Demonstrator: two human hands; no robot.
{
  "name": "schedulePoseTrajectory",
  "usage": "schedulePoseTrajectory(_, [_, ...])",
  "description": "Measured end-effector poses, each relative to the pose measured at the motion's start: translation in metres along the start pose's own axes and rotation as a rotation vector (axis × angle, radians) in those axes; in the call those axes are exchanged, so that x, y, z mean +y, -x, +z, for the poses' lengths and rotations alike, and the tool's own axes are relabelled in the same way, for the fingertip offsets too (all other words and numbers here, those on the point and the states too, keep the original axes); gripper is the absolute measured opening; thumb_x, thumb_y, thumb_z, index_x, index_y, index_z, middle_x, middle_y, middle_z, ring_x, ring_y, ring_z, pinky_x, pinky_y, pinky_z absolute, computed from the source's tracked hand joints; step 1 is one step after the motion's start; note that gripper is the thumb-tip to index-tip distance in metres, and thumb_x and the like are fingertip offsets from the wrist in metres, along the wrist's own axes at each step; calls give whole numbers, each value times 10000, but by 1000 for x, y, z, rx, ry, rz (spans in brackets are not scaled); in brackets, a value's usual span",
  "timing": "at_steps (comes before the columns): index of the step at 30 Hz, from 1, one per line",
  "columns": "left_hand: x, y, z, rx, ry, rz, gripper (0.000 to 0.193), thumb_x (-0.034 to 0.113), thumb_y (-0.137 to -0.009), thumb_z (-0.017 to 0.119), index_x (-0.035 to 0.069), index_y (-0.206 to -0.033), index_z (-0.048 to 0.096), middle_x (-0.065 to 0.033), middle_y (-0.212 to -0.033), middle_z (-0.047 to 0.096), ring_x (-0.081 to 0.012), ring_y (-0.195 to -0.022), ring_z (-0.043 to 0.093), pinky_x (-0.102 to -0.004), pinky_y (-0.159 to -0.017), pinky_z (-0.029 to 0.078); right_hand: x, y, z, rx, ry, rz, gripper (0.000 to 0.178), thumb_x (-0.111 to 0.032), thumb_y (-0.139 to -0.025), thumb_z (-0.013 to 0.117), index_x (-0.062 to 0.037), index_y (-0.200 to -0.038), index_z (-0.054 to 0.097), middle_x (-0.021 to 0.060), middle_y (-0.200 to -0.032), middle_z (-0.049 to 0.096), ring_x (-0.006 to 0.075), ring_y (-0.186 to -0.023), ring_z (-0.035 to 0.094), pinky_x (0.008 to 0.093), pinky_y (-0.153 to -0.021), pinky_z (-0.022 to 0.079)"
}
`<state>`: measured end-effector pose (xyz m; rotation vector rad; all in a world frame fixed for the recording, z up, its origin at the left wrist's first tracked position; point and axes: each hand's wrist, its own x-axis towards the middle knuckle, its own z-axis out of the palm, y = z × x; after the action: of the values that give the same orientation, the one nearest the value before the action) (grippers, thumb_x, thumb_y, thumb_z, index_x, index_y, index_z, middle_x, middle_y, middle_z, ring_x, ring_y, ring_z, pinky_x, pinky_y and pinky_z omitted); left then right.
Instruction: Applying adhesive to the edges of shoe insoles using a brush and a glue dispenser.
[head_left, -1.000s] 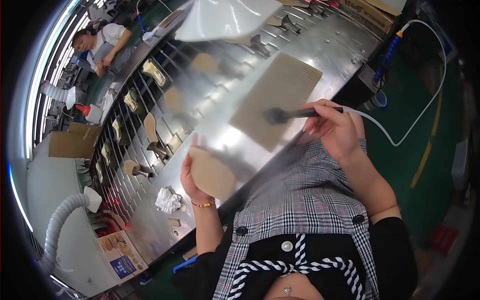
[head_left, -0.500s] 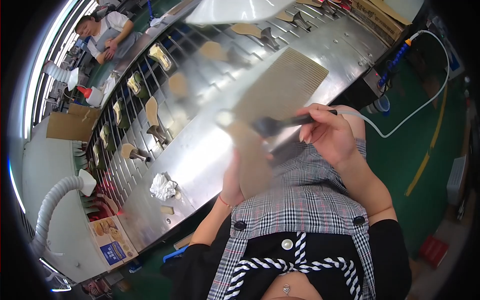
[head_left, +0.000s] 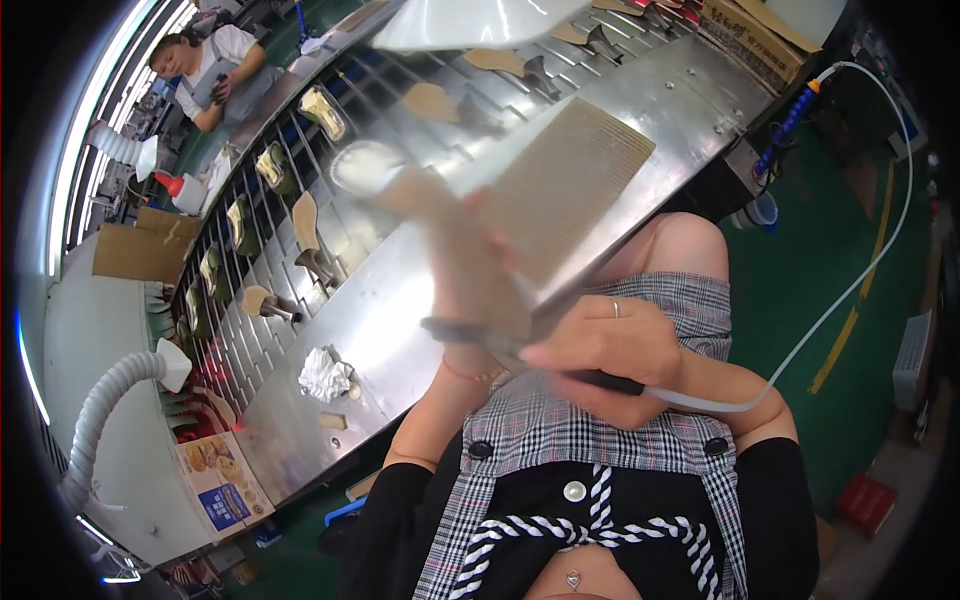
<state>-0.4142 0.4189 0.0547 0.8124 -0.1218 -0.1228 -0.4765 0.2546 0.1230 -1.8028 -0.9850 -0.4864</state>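
Note:
My left hand (head_left: 452, 295) is closed around a tan shoe sole (head_left: 480, 275), lifted above the near edge of the metal bench; much of it is blurred. Its fingertips show along the sole's right side. My right hand (head_left: 615, 350) grips a black-handled brush (head_left: 605, 381) fed by a thin white tube (head_left: 715, 405). The dark brush head (head_left: 455, 330) is at the sole's near end, by my left wrist; whether it touches cannot be told. A pale round blur (head_left: 365, 168) at the sole's far end cannot be made out.
A ribbed tan board (head_left: 575, 180) lies on the metal bench (head_left: 390, 340). Beyond it, a slatted conveyor carries heeled soles (head_left: 306, 222) and green shoes (head_left: 240, 225). Crumpled white tissue (head_left: 325, 373) sits at left. A co-worker (head_left: 225, 75) is across the line. A white lamp (head_left: 470, 22) hangs overhead.
My right hand has swung down and left with the brush, from the sole's far part to its near end. My left hand and the sole have shifted up. The co-worker now holds something dark.

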Motion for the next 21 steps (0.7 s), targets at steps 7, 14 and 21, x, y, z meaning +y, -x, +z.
schedulePoseTrajectory(7, [9,-9,3,-13,97,163,626,486,-1055,376,46,-1496,314,-141,-1390,479,-202,-922,553,-308,-707,496,5,6,6,68,-56,97,325,-26,-788,737,14,-1106,685,110,-792,682,237,-664,659,318,-590,501])
schedulePoseTrajectory(14, [16,-21,-10,-65,285,168,573,484,-1058,351,107,-1489,357,-139,-1487,424,-202,-989,563,-339,-764,504,10,11,17,187,-114,371,268,-26,-802,737,-1,-1066,697,100,-803,683,230,-682,668,302,-609,493])
schedulePoseTrajectory(21, [27,-22,-23,134,239,149,634,564,-1038,299,102,-1453,431,-150,-1320,568,-253,-992,591,-339,-782,551,4,4,9,79,-234,265,326,-29,-767,759,16,-1082,688,120,-783,665,240,-655,643,317,-588,481])
